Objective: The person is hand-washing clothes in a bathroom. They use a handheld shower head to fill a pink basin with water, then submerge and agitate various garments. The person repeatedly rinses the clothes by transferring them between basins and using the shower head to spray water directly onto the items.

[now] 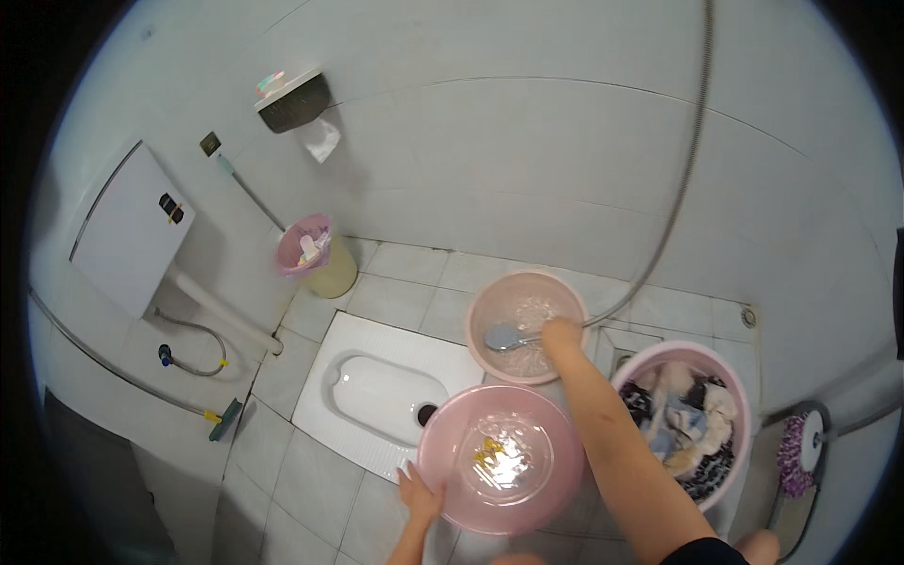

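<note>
My right hand [562, 335] grips the handle of a blue-grey shower head [503, 337], which lies in a small pink plastic basin [487, 296] holding rippling water. Nearer to me stands a larger pink basin [441, 452] with a yellow mark on its bottom and a bright reflection. At its left rim is my left hand [421, 496], thumb against the rim and fingers spread. A pink tub [740, 424] full of wet dark, white and light blue clothes stands to the right, beside my right forearm.
A white squat toilet [388, 385] lies left of the basins. The metal shower hose [681, 191] runs up the wall. A lined waste bin [332, 272] stands in the corner, a squeegee [224, 420] at the left, and a purple mop head [794, 455] in a bucket at the right.
</note>
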The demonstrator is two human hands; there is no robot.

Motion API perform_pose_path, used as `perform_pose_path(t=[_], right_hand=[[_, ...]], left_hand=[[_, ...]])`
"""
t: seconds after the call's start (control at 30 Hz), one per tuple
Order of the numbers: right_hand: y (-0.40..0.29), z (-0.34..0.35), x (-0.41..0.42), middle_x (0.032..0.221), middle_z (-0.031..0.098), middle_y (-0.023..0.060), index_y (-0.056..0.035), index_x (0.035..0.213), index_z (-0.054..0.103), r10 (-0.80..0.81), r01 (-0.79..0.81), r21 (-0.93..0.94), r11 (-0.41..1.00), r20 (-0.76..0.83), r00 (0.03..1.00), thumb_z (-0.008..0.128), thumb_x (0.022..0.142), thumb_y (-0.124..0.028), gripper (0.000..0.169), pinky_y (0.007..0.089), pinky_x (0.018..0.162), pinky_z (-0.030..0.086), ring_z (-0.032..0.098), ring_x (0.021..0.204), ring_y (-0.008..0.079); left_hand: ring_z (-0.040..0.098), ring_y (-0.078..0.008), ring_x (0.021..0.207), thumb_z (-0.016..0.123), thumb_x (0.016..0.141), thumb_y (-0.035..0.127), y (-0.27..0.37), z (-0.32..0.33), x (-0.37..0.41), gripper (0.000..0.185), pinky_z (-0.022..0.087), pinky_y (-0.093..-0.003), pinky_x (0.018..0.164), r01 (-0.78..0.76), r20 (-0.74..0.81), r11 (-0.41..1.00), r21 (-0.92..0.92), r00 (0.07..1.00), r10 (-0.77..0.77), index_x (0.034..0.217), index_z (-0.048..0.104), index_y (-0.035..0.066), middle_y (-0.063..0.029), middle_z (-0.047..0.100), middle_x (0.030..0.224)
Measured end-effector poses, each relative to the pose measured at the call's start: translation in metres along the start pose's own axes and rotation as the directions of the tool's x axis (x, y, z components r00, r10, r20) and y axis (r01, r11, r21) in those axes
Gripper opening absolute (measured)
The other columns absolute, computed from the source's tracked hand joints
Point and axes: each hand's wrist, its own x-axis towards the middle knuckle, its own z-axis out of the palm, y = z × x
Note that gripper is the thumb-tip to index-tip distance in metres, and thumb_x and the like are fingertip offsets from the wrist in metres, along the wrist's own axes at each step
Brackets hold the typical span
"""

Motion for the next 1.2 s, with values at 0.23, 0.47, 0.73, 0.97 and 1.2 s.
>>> perform_pose_path(t=[0.23, 0.47, 0.73, 0.97, 1.2], right_hand=[[0.041, 0.088, 0.034, 0.137, 0.04, 0.0105, -0.0068, 0.129, 0.044, 0.009, -0.027, -0.194, 0.981, -0.09, 0.996, 0.038, 0.09, -0.016, 0.04, 0.0448, 0.102, 0.031, 0.034, 0.129, 0.0294], [0.014, 0.074, 0.023, 0.12, 0.053, 0.0092, -0.0078, 0.115, 0.056, -0.009, 0.016, -0.285, 0.958, 0.029, 1.0, 0.042, 0.088, -0.016, 0.031, 0.0421, 0.099, 0.034, 0.046, 0.117, 0.026], [-0.013, 0.065, 0.004, 0.11, 0.058, 0.0134, -0.0064, 0.099, 0.06, -0.015, 0.024, -0.152, 0.988, 0.063, 0.998, 0.06, 0.075, -0.022, 0.028, 0.0421, 0.077, 0.05, 0.06, 0.096, 0.0307], [-0.012, 0.015, 0.01, 0.065, 0.061, 0.0093, -0.0013, 0.086, 0.061, -0.054, -0.027, 0.373, 0.927, 0.205, 0.977, 0.074, 0.064, -0.038, 0.045, 0.0307, 0.047, 0.046, 0.059, 0.053, 0.0185], [0.011, -0.028, 0.003, 0.061, 0.059, 0.0096, -0.0036, 0.079, 0.064, -0.143, 0.055, 0.374, 0.926, 0.21, 0.967, 0.074, 0.065, -0.039, 0.039, 0.0314, 0.047, 0.044, 0.056, 0.05, 0.0176]], left_hand=[[0.025, -0.0426, 0.128, 0.05, 0.066, -0.006, 0.005, 0.031, -0.018, 0.079, 0.019, -0.0428, 0.108, -0.017, -0.173, 0.894, -0.448, 0.983, -0.067, 0.137, 0.016, -0.009, -0.0316, 0.024, 0.138], [0.055, -0.0325, 0.099, 0.051, 0.08, 0.002, -0.008, 0.041, -0.027, 0.04, 0.042, -0.0372, 0.088, 0.176, -0.049, 0.698, -0.694, 0.956, -0.289, 0.119, 0.042, -0.006, -0.023, 0.055, 0.107], [0.058, -0.0301, 0.083, 0.052, 0.083, 0.007, -0.018, 0.056, -0.026, 0.023, 0.045, -0.0368, 0.075, 0.11, -0.166, 0.71, -0.696, 0.937, -0.308, 0.104, 0.048, -0.003, -0.0191, 0.059, 0.09], [0.058, -0.0318, 0.079, 0.051, 0.085, 0.008, -0.015, 0.057, -0.026, 0.02, 0.045, -0.0375, 0.072, 0.04, -0.223, 0.745, -0.666, 0.942, -0.25, 0.101, 0.048, -0.003, -0.0201, 0.058, 0.088], [0.056, -0.0224, 0.076, 0.055, 0.084, 0.006, -0.022, 0.049, -0.029, 0.017, 0.046, -0.0333, 0.07, 0.213, -0.021, 0.459, -0.862, 0.891, -0.453, 0.098, 0.046, -0.001, -0.012, 0.057, 0.088]])
